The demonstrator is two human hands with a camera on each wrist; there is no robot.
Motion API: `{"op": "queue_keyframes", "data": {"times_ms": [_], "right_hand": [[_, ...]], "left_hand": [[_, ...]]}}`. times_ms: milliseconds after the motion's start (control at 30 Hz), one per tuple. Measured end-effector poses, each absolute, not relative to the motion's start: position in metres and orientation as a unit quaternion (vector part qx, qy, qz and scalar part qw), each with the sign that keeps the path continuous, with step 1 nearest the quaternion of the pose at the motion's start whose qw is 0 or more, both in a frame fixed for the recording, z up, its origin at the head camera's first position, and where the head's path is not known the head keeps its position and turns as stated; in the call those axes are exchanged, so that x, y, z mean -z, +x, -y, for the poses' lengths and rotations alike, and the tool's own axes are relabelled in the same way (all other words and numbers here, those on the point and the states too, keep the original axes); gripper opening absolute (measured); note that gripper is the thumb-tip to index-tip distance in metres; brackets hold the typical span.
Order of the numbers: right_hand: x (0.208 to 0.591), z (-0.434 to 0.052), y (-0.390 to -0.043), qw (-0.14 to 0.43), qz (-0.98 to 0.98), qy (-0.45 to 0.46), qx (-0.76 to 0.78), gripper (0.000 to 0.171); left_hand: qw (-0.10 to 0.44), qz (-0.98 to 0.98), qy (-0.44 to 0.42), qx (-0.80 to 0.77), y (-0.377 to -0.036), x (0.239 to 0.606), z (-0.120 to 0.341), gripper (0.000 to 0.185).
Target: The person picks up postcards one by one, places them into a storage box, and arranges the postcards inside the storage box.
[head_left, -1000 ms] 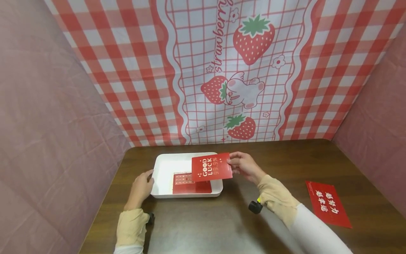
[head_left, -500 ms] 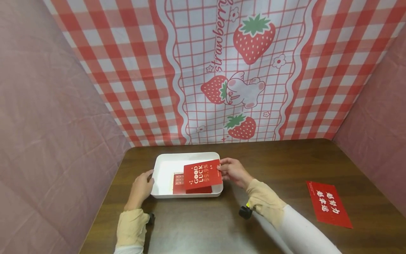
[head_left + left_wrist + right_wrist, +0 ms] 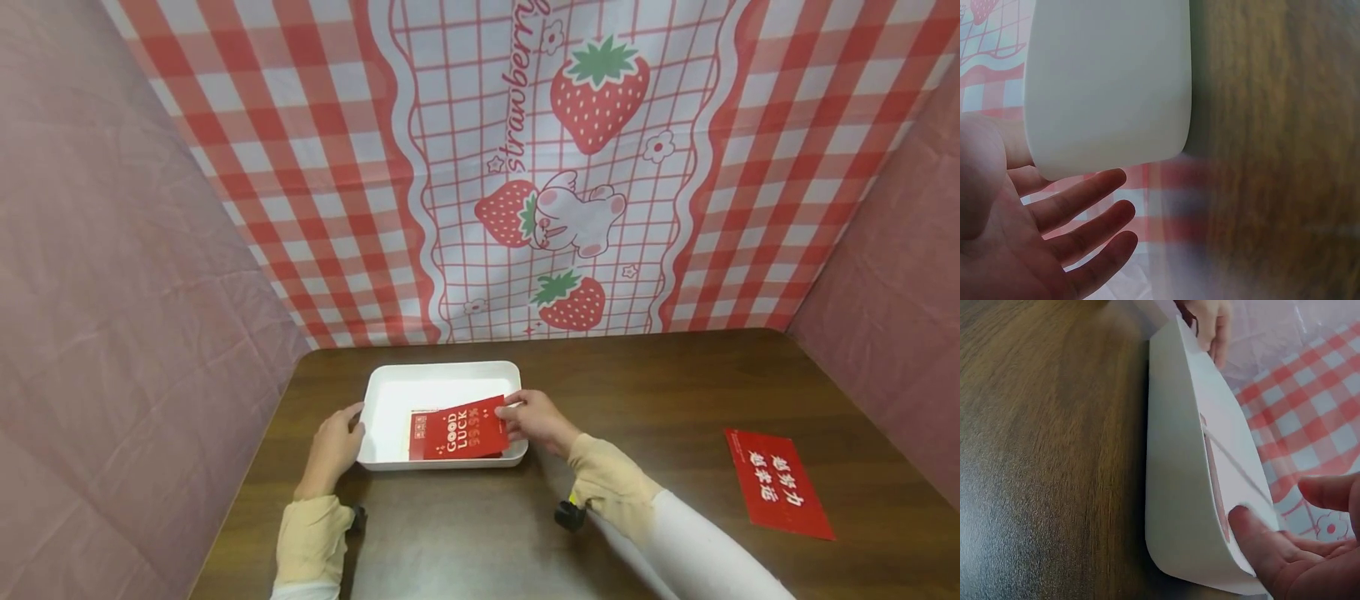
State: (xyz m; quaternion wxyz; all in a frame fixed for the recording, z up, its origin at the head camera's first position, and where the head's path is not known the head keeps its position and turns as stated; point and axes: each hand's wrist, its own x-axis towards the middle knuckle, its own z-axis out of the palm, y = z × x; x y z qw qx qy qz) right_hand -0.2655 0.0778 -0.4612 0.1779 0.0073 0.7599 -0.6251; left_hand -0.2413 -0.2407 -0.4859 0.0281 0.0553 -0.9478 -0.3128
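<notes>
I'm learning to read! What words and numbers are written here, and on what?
"GOOD LUCK" and "99.9%": red card pinched by the right hand in the white tray.
"strawberry", top cut off: backdrop cloth.
Chinese characters, too small to read: red card on the table.
Card underneath: unreadable.

red card | on brown table | strawberry backdrop

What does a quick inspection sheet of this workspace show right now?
Surface: dark wooden table.
Job's things: white tray; GOOD LUCK card lowered into it over another red card.
Clutter: red card with white characters lying at the table's right.
Grippers: right hand pinches the GOOD LUCK card; left hand rests against the tray's left wall, fingers straight.
Cables: nothing seen.
Surroundings: strawberry checked cloth behind, pink cloth at the sides.
</notes>
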Motion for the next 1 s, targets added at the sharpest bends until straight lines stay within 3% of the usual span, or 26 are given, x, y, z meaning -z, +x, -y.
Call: {"op": "queue_keyframes", "data": {"times_ms": [300,1000], "right_hand": [[0.456,-0.074,-0.256,0.198,-0.828,-0.037,0.524,0.049],[0.453,-0.094,-0.257,0.196,-0.798,-0.084,0.563,0.036]], "left_hand": [[0.029,0.950,0.049,0.308,-0.241,0.487,0.241,0.046],[0.033,0.949,0.043,0.311,-0.239,0.485,0.240,0.045]]}}
